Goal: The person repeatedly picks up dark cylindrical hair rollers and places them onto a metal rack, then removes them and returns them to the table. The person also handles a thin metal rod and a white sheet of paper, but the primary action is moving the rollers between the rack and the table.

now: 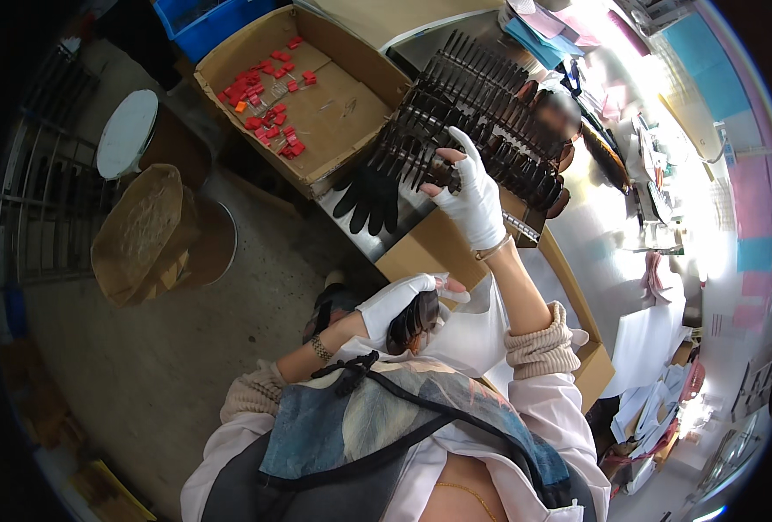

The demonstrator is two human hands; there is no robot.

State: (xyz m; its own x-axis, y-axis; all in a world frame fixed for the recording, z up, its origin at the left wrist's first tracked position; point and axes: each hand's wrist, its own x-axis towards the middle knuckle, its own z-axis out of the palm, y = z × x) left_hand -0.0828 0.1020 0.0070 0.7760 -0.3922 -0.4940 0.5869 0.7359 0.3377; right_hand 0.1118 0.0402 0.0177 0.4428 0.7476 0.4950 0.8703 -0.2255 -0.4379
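Note:
White fingertip-cut gloves cover both my hands. Low in front of my apron, my left hand [401,304] is closed around a pair of dark tinted sunglasses [414,324]; part of it is hidden by the glove. My right hand [473,196] reaches forward over the bench with thumb and fingers apart and nothing visible between them. Just beyond its fingertips stand dense rows of dark-framed sunglasses [482,109], their arms sticking up side by side. A black glove [369,202] lies at the bench edge, left of my right hand.
A shallow cardboard box [351,109] holds red clip-like pieces. A blue crate [208,22] is behind it. On the left floor stand a lined drum [147,235] and a white-lidded drum [127,135]. An open carton [569,278] and papers [651,326] are on the right.

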